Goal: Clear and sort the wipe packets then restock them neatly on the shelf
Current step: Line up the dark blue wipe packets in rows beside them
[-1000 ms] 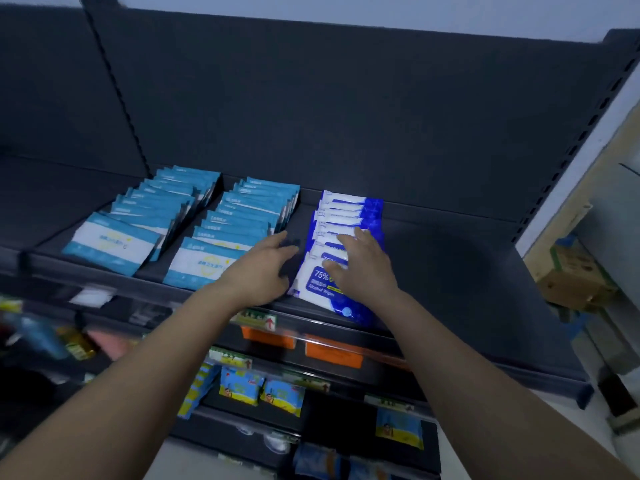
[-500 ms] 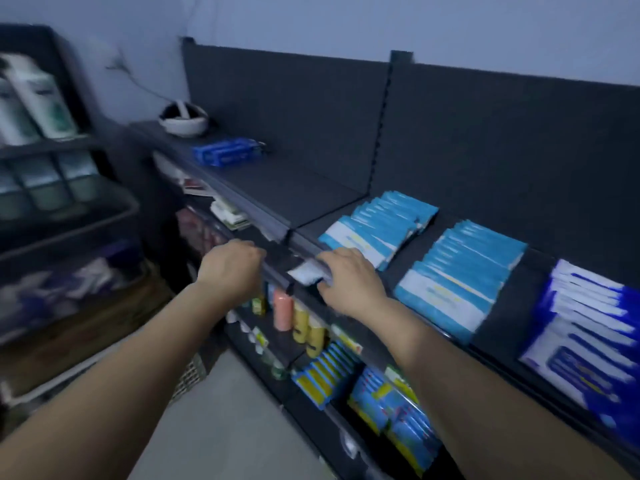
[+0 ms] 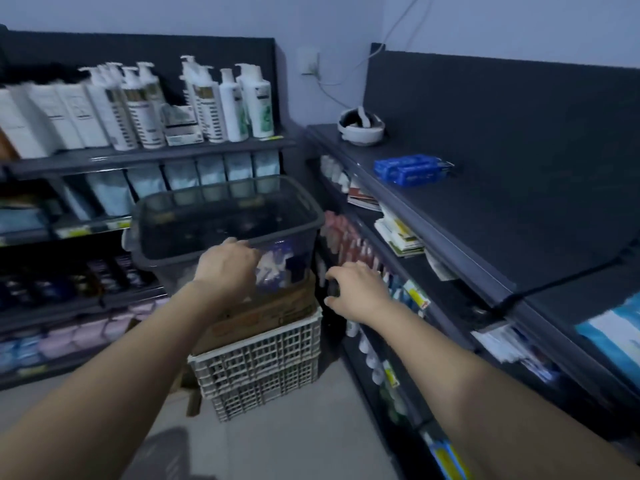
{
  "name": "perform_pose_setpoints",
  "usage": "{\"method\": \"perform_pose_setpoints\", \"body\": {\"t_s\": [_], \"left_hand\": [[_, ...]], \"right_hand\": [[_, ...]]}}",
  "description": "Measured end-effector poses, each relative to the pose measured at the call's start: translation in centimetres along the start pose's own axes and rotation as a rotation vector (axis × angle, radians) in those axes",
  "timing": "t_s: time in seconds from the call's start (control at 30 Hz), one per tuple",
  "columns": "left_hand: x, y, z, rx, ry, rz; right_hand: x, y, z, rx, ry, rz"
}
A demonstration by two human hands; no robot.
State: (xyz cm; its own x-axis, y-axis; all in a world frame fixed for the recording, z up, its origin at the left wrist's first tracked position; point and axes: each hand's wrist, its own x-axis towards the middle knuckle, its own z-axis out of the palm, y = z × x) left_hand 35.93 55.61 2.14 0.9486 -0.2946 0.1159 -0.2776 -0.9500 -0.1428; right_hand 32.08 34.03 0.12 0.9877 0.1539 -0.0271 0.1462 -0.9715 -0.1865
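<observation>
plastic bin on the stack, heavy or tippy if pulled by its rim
Probably light: the bin looks mostly empty, few packets showing through its front. Thin see-through walls may flex. Perched on a cardboard box over a crate, it could tip.

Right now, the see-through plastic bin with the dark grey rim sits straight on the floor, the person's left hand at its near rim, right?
Not the floor: the head view shows the see-through bin sitting on a brown cardboard box atop a pale lattice crate. The left hand is indeed at its near rim.
</observation>
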Motion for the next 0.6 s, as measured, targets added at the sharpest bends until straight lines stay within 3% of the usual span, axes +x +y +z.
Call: {"method": "perform_pose_setpoints", "body": {"t_s": [0.4,0.6], "left_hand": [[11.6,-12.2,4.9,-0.028,-0.036,-0.221],[17.3,-15.3,7.6,-0.053,-0.149,-0.308]], "right_hand": [[20.7,-4.3,1.0,-0.014,0.033,-0.225],[29.6,-3.9,2.4,-0.045,-0.061,-0.247]]}}
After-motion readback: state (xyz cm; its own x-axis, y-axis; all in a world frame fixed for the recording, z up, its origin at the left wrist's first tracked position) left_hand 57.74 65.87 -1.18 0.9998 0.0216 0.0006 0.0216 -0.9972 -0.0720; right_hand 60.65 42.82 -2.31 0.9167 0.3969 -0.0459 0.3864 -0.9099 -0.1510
